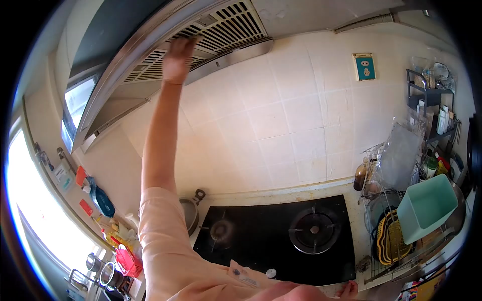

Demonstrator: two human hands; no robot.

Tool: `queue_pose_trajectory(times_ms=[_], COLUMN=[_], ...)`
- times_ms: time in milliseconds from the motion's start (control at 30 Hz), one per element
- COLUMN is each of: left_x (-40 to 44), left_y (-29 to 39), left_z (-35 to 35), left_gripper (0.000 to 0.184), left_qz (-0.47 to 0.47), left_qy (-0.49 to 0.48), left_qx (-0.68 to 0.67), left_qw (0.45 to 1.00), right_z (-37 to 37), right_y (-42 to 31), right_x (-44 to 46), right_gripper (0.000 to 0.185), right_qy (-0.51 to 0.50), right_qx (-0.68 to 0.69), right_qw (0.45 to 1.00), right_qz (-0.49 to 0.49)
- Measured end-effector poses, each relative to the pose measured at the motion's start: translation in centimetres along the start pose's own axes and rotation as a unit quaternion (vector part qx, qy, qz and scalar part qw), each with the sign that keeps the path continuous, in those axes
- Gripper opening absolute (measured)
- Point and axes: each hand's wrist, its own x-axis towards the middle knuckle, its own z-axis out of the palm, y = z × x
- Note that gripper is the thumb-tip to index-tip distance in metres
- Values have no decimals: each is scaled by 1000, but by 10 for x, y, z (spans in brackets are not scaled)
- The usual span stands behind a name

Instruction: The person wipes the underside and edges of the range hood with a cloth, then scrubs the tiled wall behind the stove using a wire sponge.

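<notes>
My left hand (179,60) is raised overhead at the range hood. It is at the slatted grease filters (233,30) on the hood's underside, near the join between two filter panels. Its fingers are blurred, and whether they grip anything cannot be made out. My right hand (348,289) shows only in part at the bottom, its fingers at the counter's front edge, close to the right front corner of the black gas hob (268,241). The rest of that hand is hidden.
A pan (189,214) stands left of the hob. On the right, a wire rack (369,200) bears a light green bin (427,208) and yellow baskets (390,238). A brown bottle (360,174) stands behind it. At lower left are a red basket (128,262) and a faucet (75,278).
</notes>
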Motion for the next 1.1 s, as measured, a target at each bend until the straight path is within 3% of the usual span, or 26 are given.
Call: queue_pose_trajectory(times_ms=[100, 133, 233, 367, 400, 500, 533, 633, 767, 800, 900, 1033, 1100], left_x=[11, 25, 75, 124, 127, 103, 100, 100, 144, 153, 130, 120, 143], left_y=[28, 37, 73, 80, 80, 105, 112, 115, 123, 124, 141, 150, 148], left_z=[8, 7, -9, 3, 10, 43, 46, 45, 29, 37, 74, 83, 78], left_gripper=[30, 31, 30, 22, 20, 21, 24, 9, 32, 26, 11, 6, 7], left_qz=[-31, -13, 4, 25, -9, 69, 49, 26, 56, 82, 139, 121, 146], left_qy=[-27, 33, 77, 163, 85, -88, -106, 44, 82, 117, -89, -95, -9], left_qx=[-16, -36, -77, -22, -225, 53, 51, -6, -22, -43, 36, 33, -11], left_qw=[999, 999, 994, 986, 971, 992, 992, 999, 995, 989, 986, 988, 989], right_z=[-4, 3, 3, 2, 3, 7, 6, 0, 2, 2, 3, 7, 7], right_y=[2, -9, -10, -1, -5, -15, -14, -3, -5, -10, -25, -22, -13], right_x=[-4, -7, -8, -1, -4, -10, -9, -5, -8, -12, -18, -11, -10], right_gripper=[17, 16, 16, 17, 17, 17, 17, 18, 20, 20, 19, 18, 18], right_qy=[-6, 4, 19, 16, 20, 26, 26, 22, 5, 4, 6, 28, 38], right_qx=[5, 2, -11, 32, 28, 20, 18, 29, 21, 20, 22, 39, 39], right_qw=[1000, 1000, 999, 999, 999, 999, 999, 999, 999, 999, 999, 999, 998], right_qz=[-24, -29, -35, -18, -19, -18, -17, -15, -37, -34, -26, -20, -24])
